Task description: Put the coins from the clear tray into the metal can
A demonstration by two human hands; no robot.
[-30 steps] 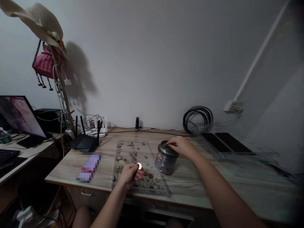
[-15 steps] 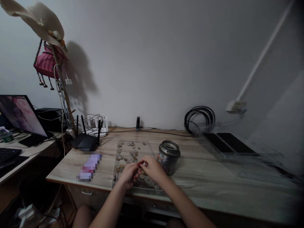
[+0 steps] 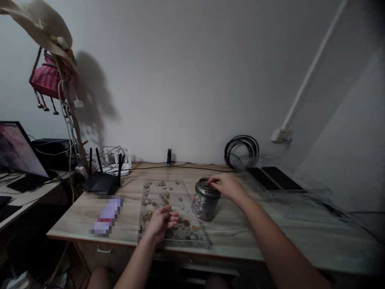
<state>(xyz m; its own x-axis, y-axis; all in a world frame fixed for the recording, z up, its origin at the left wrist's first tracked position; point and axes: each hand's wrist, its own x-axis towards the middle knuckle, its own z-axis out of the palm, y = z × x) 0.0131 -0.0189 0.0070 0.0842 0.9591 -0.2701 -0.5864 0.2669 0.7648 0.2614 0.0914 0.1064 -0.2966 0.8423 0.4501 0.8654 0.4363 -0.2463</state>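
Observation:
My right hand is at the top of a round metal coin tin with a printed side and a slotted lid. Its thumb and fingers are pinched together at the lid; whatever they hold is too small to make out. Left of the tin lies a clear shallow plastic tray with many coins scattered in it, silver and brassy. Over the front part of the tray my left hand hovers, fingers loosely bent and apart, palm turned inward. Its palm is partly hidden, so I cannot tell whether coins rest there.
A phone-like pixelated item lies on the desk at left, in front of a black router. Coiled black cable and a clear case with dark panels are at back right. A small black bottle stands by the wall.
My right hand has left my left hand above the tray and moved right and up to the tin's lid. My left hand has opened somewhat. The view has turned slightly right.

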